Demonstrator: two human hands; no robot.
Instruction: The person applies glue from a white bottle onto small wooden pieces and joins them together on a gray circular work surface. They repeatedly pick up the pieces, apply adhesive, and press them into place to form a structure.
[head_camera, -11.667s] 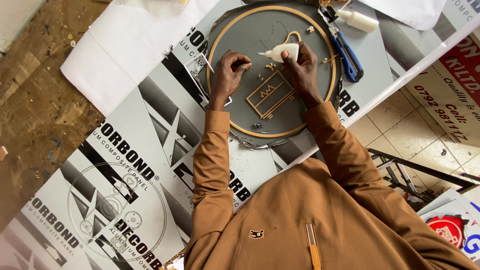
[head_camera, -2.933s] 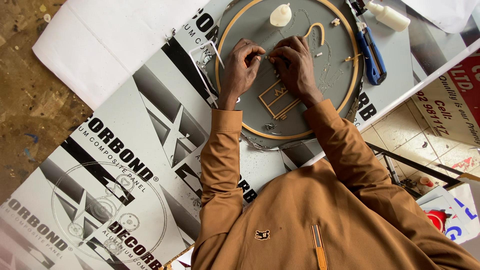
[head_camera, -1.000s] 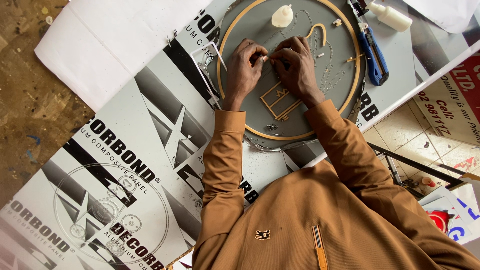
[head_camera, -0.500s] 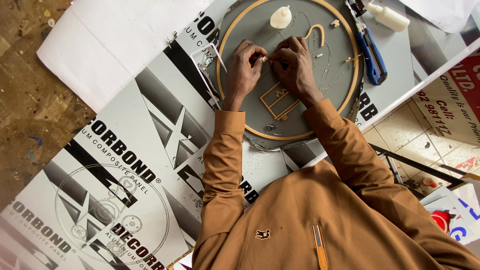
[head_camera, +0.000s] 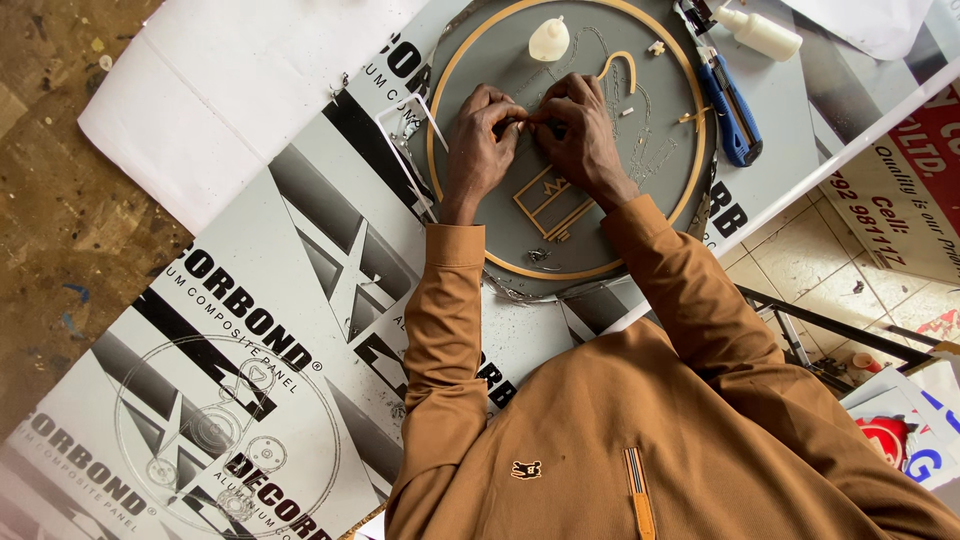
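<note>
Left hand (head_camera: 482, 140) and right hand (head_camera: 580, 135) pinch small gold piece (head_camera: 524, 124), fingertips closed, over round grey gold-rimmed sign disc (head_camera: 660, 215); blue utility knife (head_camera: 728, 100) beside, on black-and-white printed panel (head_camera: 250, 320).

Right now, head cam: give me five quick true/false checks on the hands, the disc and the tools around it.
1. Both hands meet over the grey round disc. True.
2. The left hand holds the blue utility knife. False: the knife lies on the panel, right of the disc.
3. The white glue bottle lies outside the disc. True.
4. The right hand rests on the floor. False: it is over the disc, fingertips pinching a small piece.
5. The disc's rim is gold. True.
</note>
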